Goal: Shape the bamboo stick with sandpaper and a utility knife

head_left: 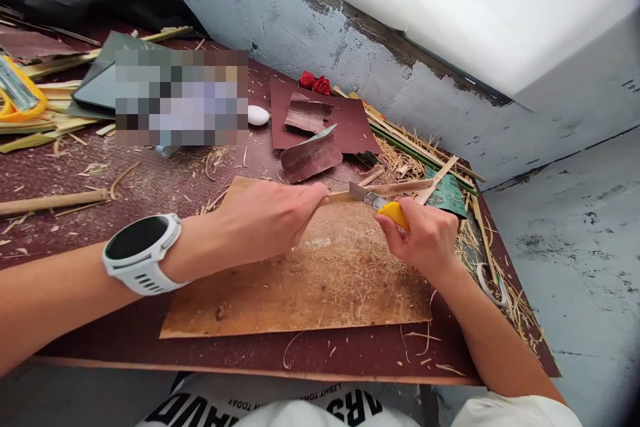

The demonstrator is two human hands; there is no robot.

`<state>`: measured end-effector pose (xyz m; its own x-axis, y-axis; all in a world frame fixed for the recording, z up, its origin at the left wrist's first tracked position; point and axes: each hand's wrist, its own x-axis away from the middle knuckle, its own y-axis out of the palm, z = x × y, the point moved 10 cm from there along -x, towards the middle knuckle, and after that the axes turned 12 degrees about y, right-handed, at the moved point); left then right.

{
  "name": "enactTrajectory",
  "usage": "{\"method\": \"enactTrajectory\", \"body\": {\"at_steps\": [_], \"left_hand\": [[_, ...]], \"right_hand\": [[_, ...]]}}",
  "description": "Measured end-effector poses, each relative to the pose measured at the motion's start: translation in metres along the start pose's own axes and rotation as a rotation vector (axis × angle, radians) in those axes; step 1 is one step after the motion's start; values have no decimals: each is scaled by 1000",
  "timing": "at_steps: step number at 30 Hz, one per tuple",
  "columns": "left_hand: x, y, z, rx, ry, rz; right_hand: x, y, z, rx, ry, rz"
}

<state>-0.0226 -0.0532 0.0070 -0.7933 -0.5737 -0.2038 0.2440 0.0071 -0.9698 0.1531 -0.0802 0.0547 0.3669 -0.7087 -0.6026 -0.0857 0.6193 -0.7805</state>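
Observation:
My left hand (285,217), below a white watch (143,253), is closed on the near end of a thin bamboo strip (410,188). Fingers of my right hand (425,233) wrap round the yellow handle of a utility knife (395,213). Its metal blade points left and lies against the strip, close to my left fingertips. The strip runs right to a crosswise light piece of bamboo (440,177). Both hands are above a wooden board (300,293) covered with fine shavings.
Sandpaper pieces (313,157), red roses (320,83) and a white oval object (259,115) lie behind the board. Bamboo sticks and shavings line the right edge. At left are a bamboo stick (55,203), a yellow-framed tool (20,93) and a dark tablet-like object (95,90).

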Motion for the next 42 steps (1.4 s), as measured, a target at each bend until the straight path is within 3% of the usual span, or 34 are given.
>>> {"method": "enactTrajectory", "body": {"at_steps": [5,12,20,25,31,37,42], "left_hand": [[-1,-8,-6,50,-15,16],[-6,-19,-16,308,17,71],[-11,-30,-22,266,57,102],[-11,-39,-22,204,55,122],[-11,-41,-18,200,50,154],[-10,-25,-22,480,-73,217],[-6,-5,-16,633,-108,203]], "right_hand": [[-6,2,6,63,-35,27],[-12,17,15,56,8,-60],[-12,17,30,132,-34,-48],[-15,16,46,189,18,-56],[-12,14,58,164,44,68],[-5,8,46,124,122,183],[-1,8,25,-63,181,95]]}}
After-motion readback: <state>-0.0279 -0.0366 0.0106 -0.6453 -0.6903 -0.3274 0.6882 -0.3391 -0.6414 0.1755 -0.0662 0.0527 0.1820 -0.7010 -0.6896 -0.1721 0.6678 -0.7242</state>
